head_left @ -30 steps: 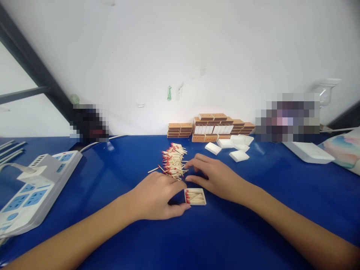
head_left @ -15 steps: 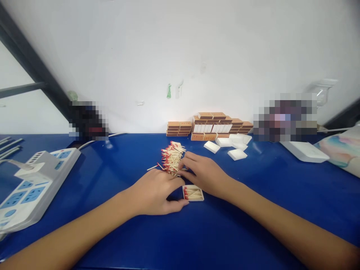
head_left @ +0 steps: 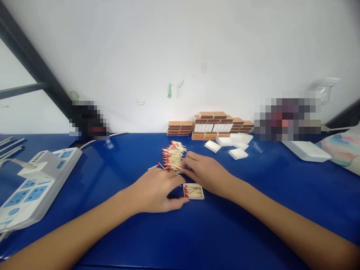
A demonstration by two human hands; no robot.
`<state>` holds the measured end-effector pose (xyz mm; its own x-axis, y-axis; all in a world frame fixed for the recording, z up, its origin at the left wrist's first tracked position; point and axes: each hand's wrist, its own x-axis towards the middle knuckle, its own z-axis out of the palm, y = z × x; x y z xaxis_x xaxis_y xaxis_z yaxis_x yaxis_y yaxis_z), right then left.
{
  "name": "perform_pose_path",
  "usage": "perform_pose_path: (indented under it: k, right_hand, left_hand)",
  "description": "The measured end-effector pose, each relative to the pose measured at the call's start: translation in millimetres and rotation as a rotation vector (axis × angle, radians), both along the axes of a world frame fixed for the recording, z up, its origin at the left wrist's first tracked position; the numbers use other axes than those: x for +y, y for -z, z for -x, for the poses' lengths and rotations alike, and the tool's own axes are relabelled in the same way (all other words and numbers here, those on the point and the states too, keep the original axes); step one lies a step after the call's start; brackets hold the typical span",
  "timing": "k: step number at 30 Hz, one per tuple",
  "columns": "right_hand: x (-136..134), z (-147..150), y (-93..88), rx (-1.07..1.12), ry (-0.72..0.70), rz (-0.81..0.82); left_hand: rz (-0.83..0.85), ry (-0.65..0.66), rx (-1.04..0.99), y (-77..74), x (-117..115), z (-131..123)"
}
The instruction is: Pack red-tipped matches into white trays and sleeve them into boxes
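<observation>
Since the earlier frame the right hand [head_left: 206, 172] has drawn in from the open bench [head_left: 118, 165] to the near edge of the pile of matches [head_left: 172, 157], just above the centre of the frame. Its fingers [head_left: 188, 165] are bent and bunched at the loose sticks; whether they pinch any cannot be told. The left hand [head_left: 153, 189] lies at centre frame, loosely closed on the left end of the match tray [head_left: 193, 191]: the thumb runs along the near wall and the curled fingers sit at the far-left corner. The tray rests flat on the bench between the two hands, just below the pile, and is partly filled with matches whose red heads point left. By appearance the matches are very light, thin and easily snapped, best taken by the shaft in small bundles. The tray looks like thin card, light and crushable and likely to slide on the smooth surface, so its end walls offer the soundest hold. Stacked matchboxes [head_left: 210, 125] and empty white trays [head_left: 237, 153] lie in the upper middle, and a power strip [head_left: 33, 180] at left.
</observation>
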<state>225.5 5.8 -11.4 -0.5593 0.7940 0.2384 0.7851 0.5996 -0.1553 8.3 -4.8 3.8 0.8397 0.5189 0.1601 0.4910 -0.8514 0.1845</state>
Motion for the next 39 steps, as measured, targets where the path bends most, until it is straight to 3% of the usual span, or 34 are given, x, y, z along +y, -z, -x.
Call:
perform_pose_path:
  k: [8,14,25,34,39]
  right_hand:
    - [0,-2,-0.1,-0.052,-0.026,-0.051]
    - [5,-22,-5.0,-0.019,-0.019,-0.012]
    - [6,-55,-13.7,0.092,0.019,0.032]
    - [-12,-45,-28.5,0.151,-0.043,0.146]
    - [-21,-34,-28.1,0.112,-0.079,0.184]
  left_hand:
    - [0.000,-0.003,-0.005,-0.1,-1,1]
    - [-0.030,-0.009,-0.004,-0.8,2,3]
    - [-0.047,-0.147,-0.006,-5.0,9,5]
    - [-0.053,-0.189,-0.014,-2.7,11,6]
    - [-0.061,-0.165,-0.008,-4.2,10,4]
